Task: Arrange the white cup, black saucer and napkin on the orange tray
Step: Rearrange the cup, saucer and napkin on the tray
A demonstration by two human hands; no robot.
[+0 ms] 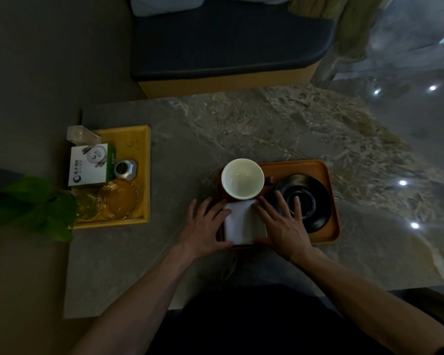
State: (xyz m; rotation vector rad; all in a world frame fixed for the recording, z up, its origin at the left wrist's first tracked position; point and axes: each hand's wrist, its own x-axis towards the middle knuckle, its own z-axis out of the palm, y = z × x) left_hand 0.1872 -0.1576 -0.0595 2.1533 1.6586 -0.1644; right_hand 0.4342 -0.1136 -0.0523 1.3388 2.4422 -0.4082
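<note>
Both hands lie flat with fingers spread, the left hand (pixel 206 228) and right hand (pixel 283 224) pressing either side of the white napkin (pixel 242 222) at the orange tray's (pixel 328 175) near left corner, cup (pixel 242 178) just beyond, black saucer (pixel 309 196) right.

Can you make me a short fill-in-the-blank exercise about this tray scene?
1. Both hands rest flat on the folded white ____.
2. On the orange tray, the black saucer lies to the ____ of the white cup.
3. The cup is ____ inside.
4. The left hand and right hand grip ____.

Missing words: napkin; right; empty; nothing
</note>
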